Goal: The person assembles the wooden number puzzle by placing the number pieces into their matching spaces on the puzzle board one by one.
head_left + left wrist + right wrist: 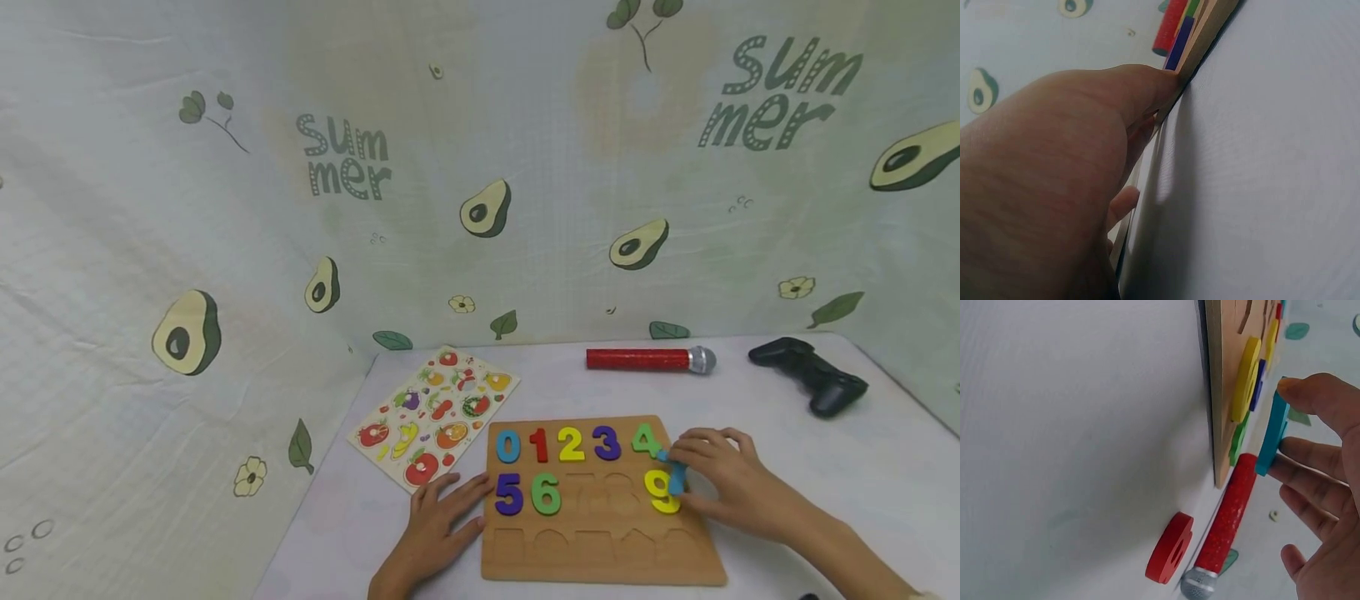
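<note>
A wooden number puzzle board [600, 546] lies on the table, with pieces 0 to 6 and a yellow 9 [662, 492] in its upper two rows. My right hand [738, 483] pinches a blue number piece [1274, 428] between thumb and fingers, raised over the board's right side beside the 9. The hand covers part of that piece in the head view. At the board's left edge rests my left hand [431, 533], its thumb and index finger touching the edge by the purple 5 [508, 495]. Its other fingers reach the fruit puzzle board [442, 408].
A red microphone [637, 359] lies behind the number board, and a black game controller [810, 375] sits at the back right. In the right wrist view a red number piece [1170, 550] lies on the table near the microphone. A printed cloth [555, 167] hangs behind.
</note>
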